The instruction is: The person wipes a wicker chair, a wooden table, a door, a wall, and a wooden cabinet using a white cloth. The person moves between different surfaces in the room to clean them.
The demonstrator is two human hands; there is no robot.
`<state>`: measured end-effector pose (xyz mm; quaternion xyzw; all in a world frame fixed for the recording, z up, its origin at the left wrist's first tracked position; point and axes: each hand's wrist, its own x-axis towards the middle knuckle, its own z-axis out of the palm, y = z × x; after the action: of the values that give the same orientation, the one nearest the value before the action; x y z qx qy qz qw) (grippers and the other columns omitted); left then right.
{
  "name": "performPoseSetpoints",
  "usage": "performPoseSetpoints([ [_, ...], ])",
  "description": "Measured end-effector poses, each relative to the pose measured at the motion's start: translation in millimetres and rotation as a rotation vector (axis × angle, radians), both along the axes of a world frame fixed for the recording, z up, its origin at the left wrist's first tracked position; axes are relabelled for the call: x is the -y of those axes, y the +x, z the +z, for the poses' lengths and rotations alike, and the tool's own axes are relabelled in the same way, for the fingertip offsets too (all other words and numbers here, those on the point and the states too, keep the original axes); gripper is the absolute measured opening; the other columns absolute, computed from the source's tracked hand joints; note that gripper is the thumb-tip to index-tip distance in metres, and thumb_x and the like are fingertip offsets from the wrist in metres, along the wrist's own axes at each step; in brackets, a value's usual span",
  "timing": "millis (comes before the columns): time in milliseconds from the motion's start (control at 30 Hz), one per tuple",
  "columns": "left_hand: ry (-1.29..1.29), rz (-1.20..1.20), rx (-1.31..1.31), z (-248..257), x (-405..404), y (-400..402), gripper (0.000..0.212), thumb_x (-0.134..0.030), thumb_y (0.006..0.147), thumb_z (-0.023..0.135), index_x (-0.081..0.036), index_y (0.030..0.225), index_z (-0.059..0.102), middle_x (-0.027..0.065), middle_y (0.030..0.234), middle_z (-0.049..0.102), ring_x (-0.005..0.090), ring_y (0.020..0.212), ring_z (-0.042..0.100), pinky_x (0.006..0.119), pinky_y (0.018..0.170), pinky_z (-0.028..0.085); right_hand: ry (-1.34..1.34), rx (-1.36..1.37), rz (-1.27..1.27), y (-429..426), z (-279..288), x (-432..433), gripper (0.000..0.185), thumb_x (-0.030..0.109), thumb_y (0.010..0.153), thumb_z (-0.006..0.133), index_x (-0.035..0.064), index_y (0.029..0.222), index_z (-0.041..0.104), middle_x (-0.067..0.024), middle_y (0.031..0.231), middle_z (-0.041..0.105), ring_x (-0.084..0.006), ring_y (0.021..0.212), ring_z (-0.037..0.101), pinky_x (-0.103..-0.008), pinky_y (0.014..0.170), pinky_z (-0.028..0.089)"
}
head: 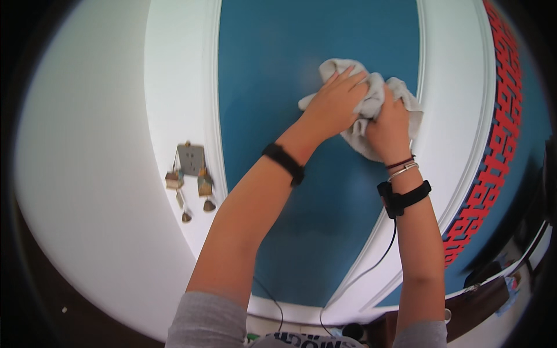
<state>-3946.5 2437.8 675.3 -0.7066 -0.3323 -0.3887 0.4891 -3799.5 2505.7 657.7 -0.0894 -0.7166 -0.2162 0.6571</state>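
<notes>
A crumpled, light grey cloth lies against a blue wall panel framed by white moulding. My left hand presses on the cloth with its fingers spread over the folds. Just to the right, my right hand grips the lower middle part of the same cloth, near the panel's right moulding; its fingertips are partly hidden in the fabric. Both wrists wear black straps, and a cable hangs from the right one.
On the white wall at left, a hanging ornament with little houses and bells hangs around a grey wall plate. Red cut-out decorations run down the wall at right. Dark brown furniture stands at lower right.
</notes>
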Motion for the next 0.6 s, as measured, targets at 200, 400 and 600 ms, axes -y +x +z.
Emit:
performPoseSetpoints([
  [200,0.033,0.015,0.157,11,34,-37,0.05,-0.003,0.072,0.061,0.001,0.121,0.05,0.0242,0.127,0.051,0.0378,0.125,0.044,0.042,0.102,0.039,0.019,0.122,-0.01,-44,45,25,0.059,0.016,0.063,0.074,0.0124,0.119,0.054,-0.017,0.106,0.057,-0.037,0.103,0.054,-0.0498,0.087,0.039],
  [400,0.299,0.19,0.395,-16,53,-96,0.044,-0.009,0.076,0.064,0.001,0.115,0.047,0.0284,0.109,0.057,0.0464,0.103,0.053,0.046,0.085,0.046,0.212,0.204,0.009,-121,63,57,0.05,0.02,0.067,0.071,0.0136,0.115,0.057,-0.0147,0.103,0.061,-0.0334,0.099,0.057,-0.0487,0.087,0.04],
  [600,0.17,0.192,0.912,-59,74,-94,0.043,-0.01,0.079,0.062,0.006,0.115,0.045,0.0278,0.109,0.056,0.0445,0.1,0.054,0.045,0.085,0.044,0.327,0.45,0.096,-174,60,76,0.044,0.02,0.064,0.073,0.0192,0.107,0.062,-0.0068,0.106,0.061,-0.0272,0.108,0.054,-0.0493,0.095,0.035],
])
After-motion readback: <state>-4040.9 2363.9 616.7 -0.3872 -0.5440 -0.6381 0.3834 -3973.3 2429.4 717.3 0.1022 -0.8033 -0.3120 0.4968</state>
